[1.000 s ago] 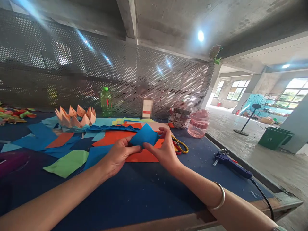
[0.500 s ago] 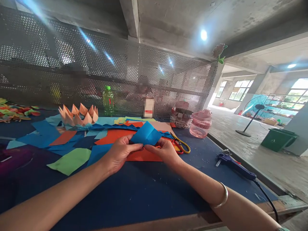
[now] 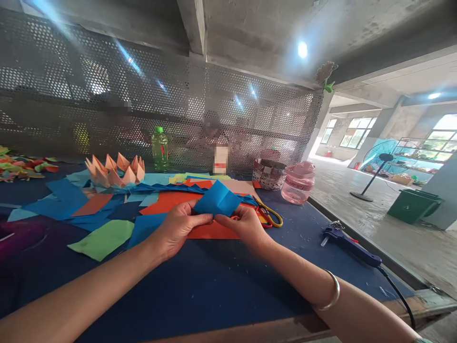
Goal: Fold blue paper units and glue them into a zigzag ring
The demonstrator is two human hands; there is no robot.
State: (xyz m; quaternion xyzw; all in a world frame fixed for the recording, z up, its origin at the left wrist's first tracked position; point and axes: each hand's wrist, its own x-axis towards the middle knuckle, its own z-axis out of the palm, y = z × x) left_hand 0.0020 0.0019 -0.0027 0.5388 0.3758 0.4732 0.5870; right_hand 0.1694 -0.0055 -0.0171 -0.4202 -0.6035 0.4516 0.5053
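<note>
A small blue sheet of paper (image 3: 218, 197) with a crease down its middle is held up over the table, one corner pointing away from me. My left hand (image 3: 181, 224) pinches its left lower edge between thumb and fingers. On the opposite side my right hand (image 3: 247, 226) grips it the same way, the two thumbs nearly meeting. Beneath and behind lie orange paper sheets (image 3: 171, 202) and a row of folded blue paper (image 3: 167, 187). Yellow-and-red-handled scissors (image 3: 273, 216) rest just past my right hand. A ring of folded peach paper points (image 3: 116, 171) stands at the left.
A purple glue gun (image 3: 352, 245) with a cord lies near the right edge. Behind stand a pink water bottle (image 3: 298, 183), a round patterned container (image 3: 268, 175) and a green bottle (image 3: 159, 150). Green paper (image 3: 103, 239) lies left. A perforated metal screen (image 3: 171, 95) closes off the back.
Both hands keep the same pinch on the blue paper, which has hardly moved. The view has shifted very slightly.
</note>
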